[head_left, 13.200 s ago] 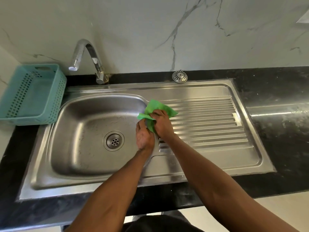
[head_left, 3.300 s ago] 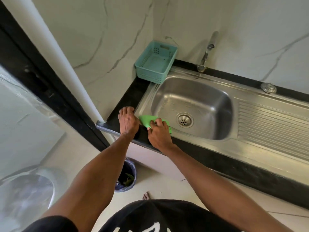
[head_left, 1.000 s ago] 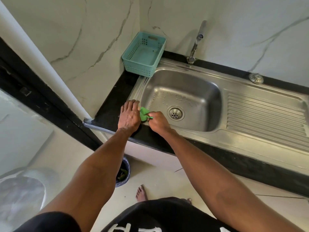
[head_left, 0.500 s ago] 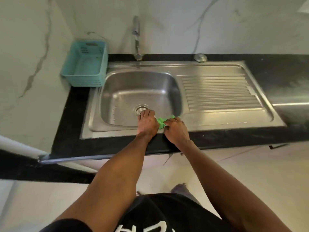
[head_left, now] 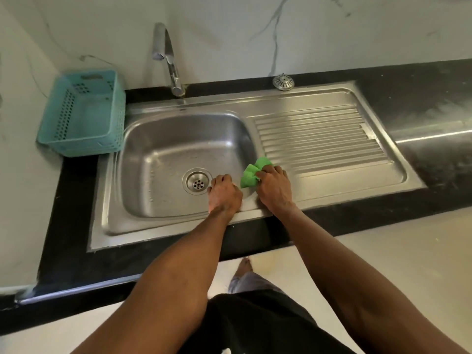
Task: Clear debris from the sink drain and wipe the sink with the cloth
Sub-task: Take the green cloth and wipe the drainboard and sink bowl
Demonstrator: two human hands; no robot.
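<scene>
A steel sink (head_left: 163,159) with a ribbed drainboard (head_left: 319,139) is set in a black counter. Its round drain (head_left: 197,181) looks bare, with open holes. My right hand (head_left: 274,189) grips a bunched green cloth (head_left: 251,175) at the near right corner of the basin, where it meets the drainboard. My left hand (head_left: 223,194) is curled over the near rim of the basin just right of the drain; I cannot tell whether it holds anything.
A teal plastic basket (head_left: 84,113) stands on the counter left of the sink. A chrome tap (head_left: 167,57) rises behind the basin. A loose metal strainer (head_left: 283,82) lies at the back edge. White marble wall behind; a bare foot (head_left: 245,267) below.
Both hands have moved right along the sink's front rim, from the left corner to the basin's right corner. The cloth now sticks out above my right hand. The view has swung to face the sink.
</scene>
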